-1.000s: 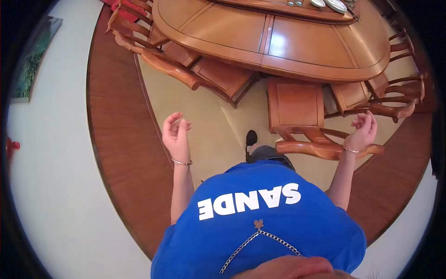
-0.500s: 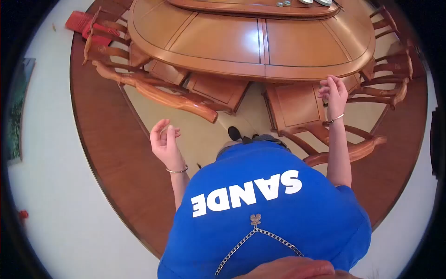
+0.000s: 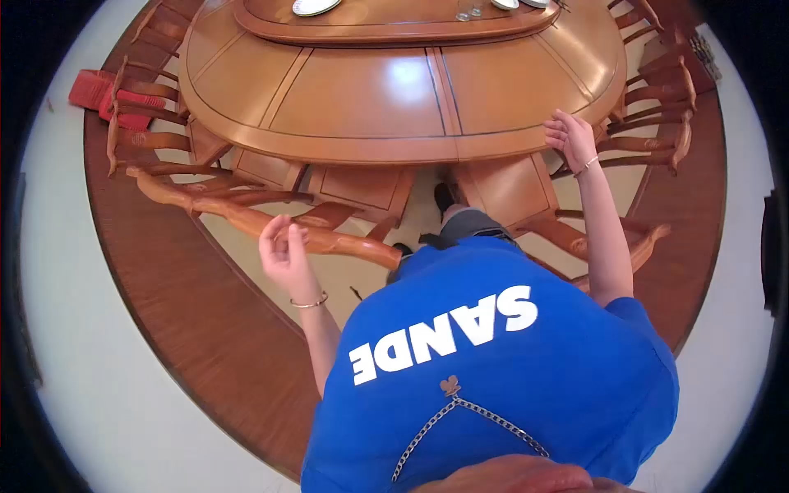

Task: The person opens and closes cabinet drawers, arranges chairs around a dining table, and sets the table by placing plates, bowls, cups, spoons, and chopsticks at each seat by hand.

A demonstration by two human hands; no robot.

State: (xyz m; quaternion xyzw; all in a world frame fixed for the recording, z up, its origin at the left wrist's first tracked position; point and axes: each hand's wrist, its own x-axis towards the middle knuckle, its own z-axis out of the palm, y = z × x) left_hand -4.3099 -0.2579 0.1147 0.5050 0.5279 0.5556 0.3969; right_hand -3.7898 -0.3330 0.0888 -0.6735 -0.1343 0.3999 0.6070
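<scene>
My left hand (image 3: 282, 255) is raised with its fingers loosely bent and apart, holding nothing. It appears in front of the curved top rail of a wooden chair (image 3: 316, 241); I cannot tell that they touch. My right hand (image 3: 573, 138) is also empty, its fingers loosely curled and slightly apart. In the view it overlaps the right front rim of a large oval wooden table (image 3: 362, 94); contact cannot be made out. Each wrist wears a thin bracelet.
A raised oval section (image 3: 394, 31) of the table bears a white plate (image 3: 316, 6), small glasses (image 3: 468, 11) and more dishes. Wooden chairs (image 3: 503, 191) surround the table, with a gap between two in front of me. Red items (image 3: 123, 99) lie at the far left.
My view has shifted forward, and more of the tabletop shows, including another white plate. One foot has stepped into the gap between the chairs. Both hands stay raised and empty.
</scene>
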